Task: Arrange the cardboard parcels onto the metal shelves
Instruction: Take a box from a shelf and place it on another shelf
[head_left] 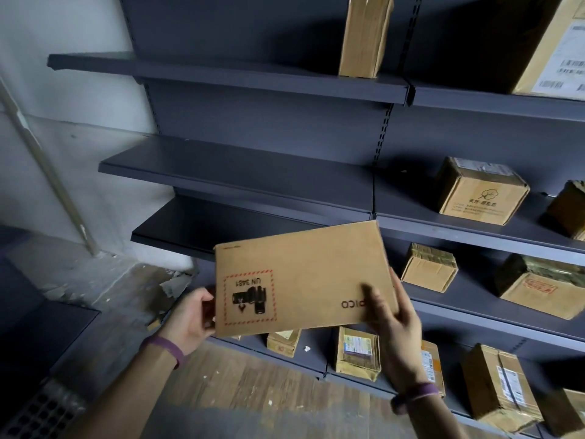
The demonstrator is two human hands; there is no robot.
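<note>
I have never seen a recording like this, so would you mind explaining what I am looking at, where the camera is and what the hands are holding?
There is no machine here. A person wears one wide-angle camera on the head, looking forward and down, so you see their own arms. The left hand holds the left edge of a flat cardboard parcel, and the right hand grips its lower right corner, thumb on the front. Its printed UN 3481 battery label reads upside down. Ahead stand dark grey metal shelves. The right-hand bay already carries several parcels, such as a box with a tree logo. One tall parcel stands upright on the upper shelf.
</note>
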